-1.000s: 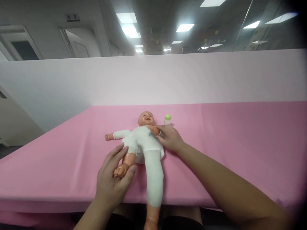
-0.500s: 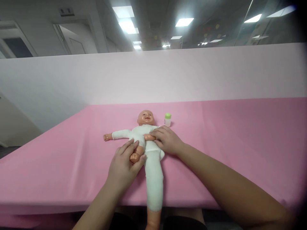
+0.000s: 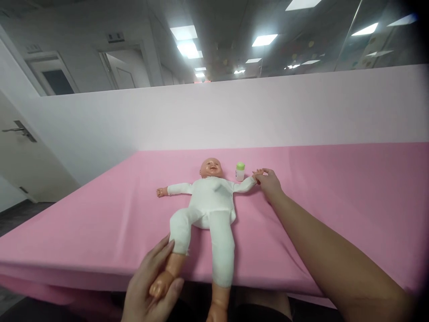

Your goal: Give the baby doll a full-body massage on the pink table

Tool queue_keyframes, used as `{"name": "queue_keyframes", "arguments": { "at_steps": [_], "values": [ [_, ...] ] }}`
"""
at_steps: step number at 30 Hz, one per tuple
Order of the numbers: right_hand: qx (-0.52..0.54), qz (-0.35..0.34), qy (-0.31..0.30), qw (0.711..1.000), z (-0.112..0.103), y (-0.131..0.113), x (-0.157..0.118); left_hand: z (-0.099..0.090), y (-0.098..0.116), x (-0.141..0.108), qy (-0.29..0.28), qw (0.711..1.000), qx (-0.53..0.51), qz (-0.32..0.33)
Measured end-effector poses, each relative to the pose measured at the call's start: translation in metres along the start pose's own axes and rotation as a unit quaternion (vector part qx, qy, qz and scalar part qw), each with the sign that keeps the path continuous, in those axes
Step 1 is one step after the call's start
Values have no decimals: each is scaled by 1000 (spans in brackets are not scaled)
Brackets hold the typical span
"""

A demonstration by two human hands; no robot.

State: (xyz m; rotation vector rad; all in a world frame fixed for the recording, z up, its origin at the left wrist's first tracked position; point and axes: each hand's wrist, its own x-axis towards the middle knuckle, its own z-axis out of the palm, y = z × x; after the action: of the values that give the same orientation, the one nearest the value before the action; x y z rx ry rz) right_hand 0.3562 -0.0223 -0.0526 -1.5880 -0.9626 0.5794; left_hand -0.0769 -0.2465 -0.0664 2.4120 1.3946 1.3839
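Observation:
A baby doll point(image 3: 214, 194) in a white cloth suit lies on its back on the pink table cover point(image 3: 311, 214), its head toward the far wall. My left hand point(image 3: 150, 277) cups the doll's lower leg and foot on the left side, near the front edge, thumb and fingers around it. Out to the right, my right hand point(image 3: 270, 182) pinches the doll's small hand, with that arm stretched sideways. The other doll arm lies out to the left, untouched. Its second leg extends over the table's front edge.
A small bottle with a green cap point(image 3: 240, 171) stands beside the doll's head, close to my right hand. Behind the table rises a white wall point(image 3: 234, 114) with glass above it. A door with a handle point(image 3: 22, 129) is at the far left.
The doll's bent leg has come down and straightened toward the front left with my left hand. My right hand has drawn the doll's arm from its chest out to the right.

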Motion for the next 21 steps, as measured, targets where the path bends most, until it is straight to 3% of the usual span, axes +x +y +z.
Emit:
{"name": "queue_keyframes", "arguments": {
  "at_steps": [3,7,14,17,21],
  "values": [
    [-83,42,-9,996,-10,6,8,-4,-2,-15,-4,998,53,31],
    [-131,38,-67,988,-19,4,4,-1,-1,-17,-21,996,86,32],
    [-171,-8,-119,978,-22,-3,-9,-21,19,-5,-85,996,-19,-29],
    [-196,-29,-138,970,-22,-2,-12,-33,30,19,-50,992,-89,-78],
    [-225,-50,-147,962,-22,2,-10,-37,40,73,67,974,-191,-98]
  ]
}}
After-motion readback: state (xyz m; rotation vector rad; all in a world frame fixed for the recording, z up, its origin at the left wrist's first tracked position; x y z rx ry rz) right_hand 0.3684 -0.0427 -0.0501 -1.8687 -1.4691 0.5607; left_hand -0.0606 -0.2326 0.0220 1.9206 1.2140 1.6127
